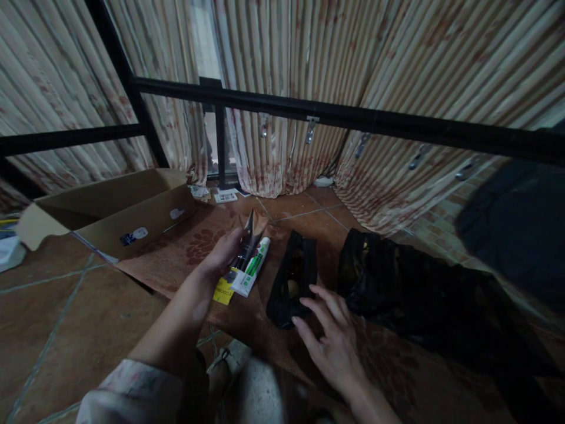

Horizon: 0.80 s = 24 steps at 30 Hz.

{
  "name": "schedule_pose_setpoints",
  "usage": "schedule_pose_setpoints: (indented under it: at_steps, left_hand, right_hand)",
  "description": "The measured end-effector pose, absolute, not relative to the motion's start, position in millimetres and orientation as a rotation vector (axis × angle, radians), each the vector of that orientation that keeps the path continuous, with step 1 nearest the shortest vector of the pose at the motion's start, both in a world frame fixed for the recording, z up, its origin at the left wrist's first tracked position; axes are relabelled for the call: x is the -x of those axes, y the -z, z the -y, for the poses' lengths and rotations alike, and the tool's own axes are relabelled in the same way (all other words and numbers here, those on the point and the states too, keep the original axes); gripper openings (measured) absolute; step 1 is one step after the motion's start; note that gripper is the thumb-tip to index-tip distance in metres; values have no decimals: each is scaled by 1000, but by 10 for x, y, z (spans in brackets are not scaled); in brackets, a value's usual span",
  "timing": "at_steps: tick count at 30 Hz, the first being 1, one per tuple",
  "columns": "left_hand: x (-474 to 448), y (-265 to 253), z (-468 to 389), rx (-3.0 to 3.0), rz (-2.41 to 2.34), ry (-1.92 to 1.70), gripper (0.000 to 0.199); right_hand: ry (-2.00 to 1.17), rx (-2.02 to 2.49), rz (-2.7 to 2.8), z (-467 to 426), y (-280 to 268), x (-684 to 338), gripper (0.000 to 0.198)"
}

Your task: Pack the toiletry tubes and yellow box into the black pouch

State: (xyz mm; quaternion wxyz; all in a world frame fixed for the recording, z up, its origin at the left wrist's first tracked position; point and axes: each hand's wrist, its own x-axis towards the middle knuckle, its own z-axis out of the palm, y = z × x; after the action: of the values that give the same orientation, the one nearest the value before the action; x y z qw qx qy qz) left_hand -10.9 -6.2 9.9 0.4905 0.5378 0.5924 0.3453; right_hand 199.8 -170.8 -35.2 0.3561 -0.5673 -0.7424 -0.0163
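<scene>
Your left hand [223, 251] touches dark packet [251, 242], grip unclear, white tube [252, 270] beside it, outside; right hand [333, 333] spread at part-filled pouch [279, 297].

Pleated cream fabric curtains with reddish blotches [286, 159] hang behind a black, straight-barred frame [282, 106]. Below, reddish-brown floor tiles with pale grout lines [110, 341] lie in dim light

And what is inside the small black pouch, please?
Inside the pouch, a pale round item shows. The rest is too dark to tell, partly covered by the sides.
</scene>
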Motion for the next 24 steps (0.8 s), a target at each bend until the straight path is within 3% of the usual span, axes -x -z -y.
schedule_pose_setpoints:
  at_steps: [11, 24]
  left_hand:
    - [-89, -105, 198, -986, -939, -1017, 25]
    - [-156, 13, 188, -975, -833, -1081, 31]
  right_hand:
    - [57, 1480, 1929, 1708, 362, -2004, 24]
    - [67, 1473, 1924, 1703, 362, -2000, 24]
